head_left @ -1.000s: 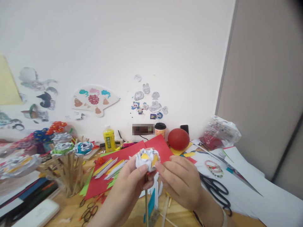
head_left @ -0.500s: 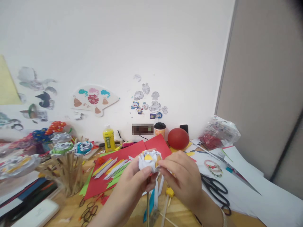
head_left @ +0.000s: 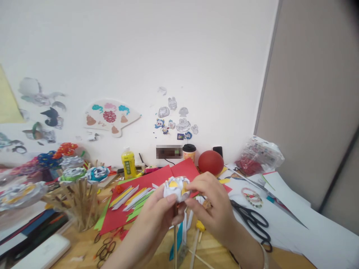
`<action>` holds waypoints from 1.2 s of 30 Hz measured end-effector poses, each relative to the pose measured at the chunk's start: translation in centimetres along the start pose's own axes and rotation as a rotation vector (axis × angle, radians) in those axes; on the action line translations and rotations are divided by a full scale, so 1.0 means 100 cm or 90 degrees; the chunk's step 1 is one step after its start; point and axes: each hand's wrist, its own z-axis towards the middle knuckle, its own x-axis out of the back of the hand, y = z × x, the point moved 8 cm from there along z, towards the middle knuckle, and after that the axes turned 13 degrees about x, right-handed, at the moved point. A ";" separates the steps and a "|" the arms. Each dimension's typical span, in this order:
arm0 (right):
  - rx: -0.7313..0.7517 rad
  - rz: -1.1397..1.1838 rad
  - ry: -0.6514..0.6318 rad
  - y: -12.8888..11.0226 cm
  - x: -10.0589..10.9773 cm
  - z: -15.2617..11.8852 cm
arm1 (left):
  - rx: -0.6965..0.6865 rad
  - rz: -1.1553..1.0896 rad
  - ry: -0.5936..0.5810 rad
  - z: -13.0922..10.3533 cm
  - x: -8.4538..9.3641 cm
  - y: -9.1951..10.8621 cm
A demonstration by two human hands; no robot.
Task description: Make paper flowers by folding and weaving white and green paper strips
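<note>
Paper flower — matt, crinkled

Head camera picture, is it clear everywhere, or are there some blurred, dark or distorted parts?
Head view: folds of the paper flower look soft; light on the wall is fairly even; the top right corner is dark; a pixelated patch sits beside the lidded cup; things near the left edge look stretched.

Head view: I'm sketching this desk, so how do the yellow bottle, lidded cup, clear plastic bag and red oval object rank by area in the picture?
1. Clear plastic bag
2. Red oval object
3. Yellow bottle, taller but narrower
4. Lidded cup, its base hidden behind red paper
</note>
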 end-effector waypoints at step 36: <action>-0.266 0.360 -0.005 0.047 -0.017 -0.016 | -0.034 0.148 -0.028 0.011 0.006 -0.002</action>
